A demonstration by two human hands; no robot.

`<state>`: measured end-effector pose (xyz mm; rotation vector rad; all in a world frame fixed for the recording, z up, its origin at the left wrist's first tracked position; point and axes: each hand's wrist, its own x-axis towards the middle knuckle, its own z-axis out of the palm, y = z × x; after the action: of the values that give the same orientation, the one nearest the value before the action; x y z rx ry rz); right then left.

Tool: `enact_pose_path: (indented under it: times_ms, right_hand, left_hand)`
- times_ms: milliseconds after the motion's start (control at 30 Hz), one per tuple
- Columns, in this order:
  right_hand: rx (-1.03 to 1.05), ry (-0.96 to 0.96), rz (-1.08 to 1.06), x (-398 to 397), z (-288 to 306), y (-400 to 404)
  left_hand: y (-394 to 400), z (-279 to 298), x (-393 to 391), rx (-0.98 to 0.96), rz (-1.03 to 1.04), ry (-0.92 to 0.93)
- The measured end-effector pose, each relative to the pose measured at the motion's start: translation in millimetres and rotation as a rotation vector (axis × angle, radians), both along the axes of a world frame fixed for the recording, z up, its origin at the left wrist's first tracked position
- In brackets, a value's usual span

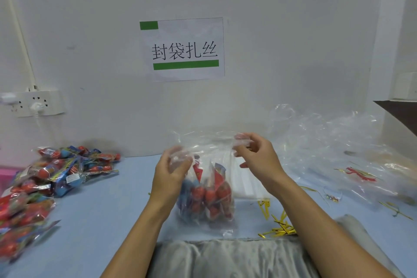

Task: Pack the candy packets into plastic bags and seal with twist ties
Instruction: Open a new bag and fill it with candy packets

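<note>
Both hands, left hand [168, 172] and right hand [259, 156], clamp fingers on the clear candy-filled plastic bag [206, 189]; wall sign [184, 49] reads 封袋扎丝.

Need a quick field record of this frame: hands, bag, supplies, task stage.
left hand: grips top edge of plastic bag
right hand: pinches bag's other top corner
bag contents: red and blue candy packets, bag upright on table
loose packets: piled at left
twist ties: gold, scattered right of bag
empty bags: heap at right
stage: filled, not yet tied

Both hands raised, left [170, 170] and right [257, 153], fingers pinched.
</note>
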<state>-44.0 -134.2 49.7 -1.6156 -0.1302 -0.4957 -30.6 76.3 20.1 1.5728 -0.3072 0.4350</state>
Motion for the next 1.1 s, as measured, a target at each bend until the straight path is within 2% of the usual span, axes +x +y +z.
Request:
enact_pose_path:
  times_ms: [67,167,267,367,467,633,767,900,967,1100]
  right_hand:
    - [0.050,0.020,0.005,-1.1,2.6,0.7]
    - [0.255,0.083,0.093,-1.8,9.0,-1.2]
    - [0.281,0.115,0.159,-1.5,11.2,-2.1]
    - [0.248,0.064,0.028,1.6,9.7,0.0]
    - [0.287,-0.033,-0.106,3.4,9.1,0.9]
    - [0.244,-0.166,-0.194,3.4,7.2,0.9]
    - [0.203,-0.270,-0.267,2.2,9.8,-4.1]
    - [0.091,-0.350,-0.300,0.0,14.6,-14.9]
    - [0.031,-0.389,-0.322,2.1,17.5,-20.5]
    - [-0.014,-0.390,-0.262,1.6,21.5,-27.2]
  left_hand:
    - [1.6,2.6,-5.9,0.029,-0.079,-0.041]
    - [-2.0,11.9,-11.9,0.030,-0.179,-0.044]
    - [-12.4,25.7,-7.2,0.123,-0.038,-0.073]
    - [-19.8,45.1,1.6,0.169,0.098,-0.113]
    - [-22.5,66.6,7.7,0.073,0.182,-0.068]
    - [-32.7,93.3,12.5,0.065,0.173,0.025]
    - [-48.4,100.7,10.1,0.018,0.294,-0.114]
    - [-55.7,65.0,-2.9,-0.098,0.441,-0.309]
    - [-48.9,45.3,-3.1,-0.061,0.389,-0.287]
    - [-32.9,30.5,-0.6,-0.082,0.143,-0.065]
